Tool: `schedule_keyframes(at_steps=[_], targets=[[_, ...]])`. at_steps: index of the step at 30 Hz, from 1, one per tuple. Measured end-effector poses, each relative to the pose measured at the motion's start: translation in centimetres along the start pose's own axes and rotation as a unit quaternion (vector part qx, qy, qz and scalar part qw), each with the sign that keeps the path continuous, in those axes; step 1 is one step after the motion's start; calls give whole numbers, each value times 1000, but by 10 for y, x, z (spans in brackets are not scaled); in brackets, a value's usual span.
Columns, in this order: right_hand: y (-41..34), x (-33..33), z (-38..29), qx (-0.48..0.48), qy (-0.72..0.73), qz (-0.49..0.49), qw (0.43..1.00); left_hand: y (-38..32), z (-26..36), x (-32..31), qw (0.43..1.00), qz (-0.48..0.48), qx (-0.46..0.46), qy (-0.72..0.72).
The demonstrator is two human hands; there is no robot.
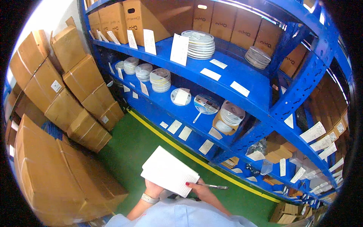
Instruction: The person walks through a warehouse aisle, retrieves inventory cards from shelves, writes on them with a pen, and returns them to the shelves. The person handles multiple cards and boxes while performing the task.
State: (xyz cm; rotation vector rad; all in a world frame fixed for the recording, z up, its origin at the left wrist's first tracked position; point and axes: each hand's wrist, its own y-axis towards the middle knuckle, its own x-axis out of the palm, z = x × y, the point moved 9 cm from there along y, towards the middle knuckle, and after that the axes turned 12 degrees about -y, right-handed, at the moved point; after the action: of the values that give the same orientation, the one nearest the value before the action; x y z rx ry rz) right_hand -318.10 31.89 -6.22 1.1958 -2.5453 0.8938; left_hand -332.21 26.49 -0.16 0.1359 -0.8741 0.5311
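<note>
A white paper notebook or pad [167, 171] lies across both hands in front of my body. My left hand [154, 188] supports it from below at the lower left edge, and most of its fingers are hidden underneath. At the lower right corner my right hand [198, 188] grips the paper, with a thumb pressed on the top sheet. A pen [217, 186] also sits in my right hand, its barrel sticking out to the right. Faint lines show on the sheet, too washed out to read.
Blue metal shelving [238, 103] spans the front and right, bearing stacked component reels [200, 46], paper cards [179, 51] and cardboard boxes [224, 27]. Taped cartons [45, 82] are piled on the left, with a large carton [42, 167] close by. A yellow line [184, 146] crosses the green floor [124, 147].
</note>
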Motion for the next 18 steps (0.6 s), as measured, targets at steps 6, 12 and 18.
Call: schedule_keyframes(at_steps=[6,12,18], targets=[[60,67,-66,-162,137,-51,976,56,69,-54,939,-20,-80,-335],[155,131,0,30,-135,-40,990,99,110,-108,987,13,-34,-154],[195,156,22,113,-204,-36,972,125,124,-138,963,51,-62,-258]])
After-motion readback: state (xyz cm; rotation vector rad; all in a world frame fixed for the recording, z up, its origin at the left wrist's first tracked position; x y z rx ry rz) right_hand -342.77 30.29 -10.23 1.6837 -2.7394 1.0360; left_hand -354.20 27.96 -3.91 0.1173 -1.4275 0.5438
